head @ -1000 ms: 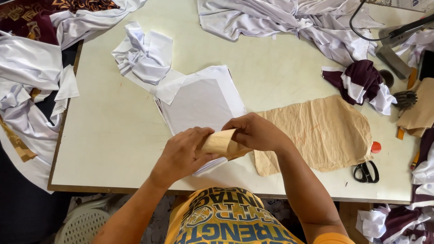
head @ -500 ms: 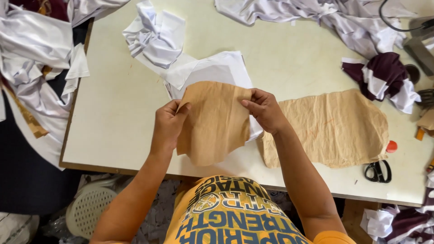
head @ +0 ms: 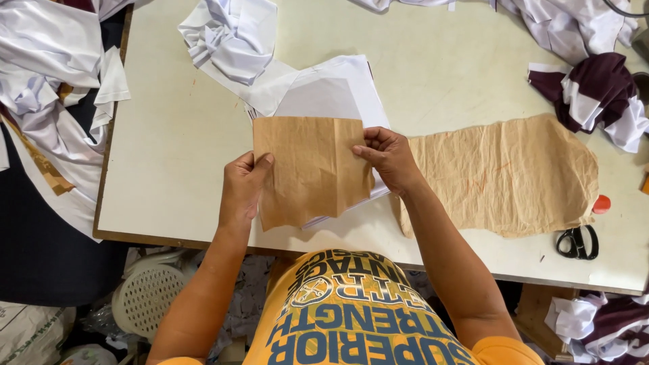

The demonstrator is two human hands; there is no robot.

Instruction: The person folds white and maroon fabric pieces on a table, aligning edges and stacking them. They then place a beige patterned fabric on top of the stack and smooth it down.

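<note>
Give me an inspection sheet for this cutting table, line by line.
Surface: pale table, bare in its left part.
Job's things: small brown paper piece held flat over white sheets.
Clutter: large crumpled brown paper; black scissors; white cloth bundle; maroon and white cloth.
Grippers: left hand pinches the piece's left edge, right hand its right edge.
Cables: nothing seen.
Surroundings: white fabric heap off the left edge; white perforated basket under the table.

Single head-worn view, looking steeply down, close over the cream table (head: 169, 169), near edge and lap in frame
</note>
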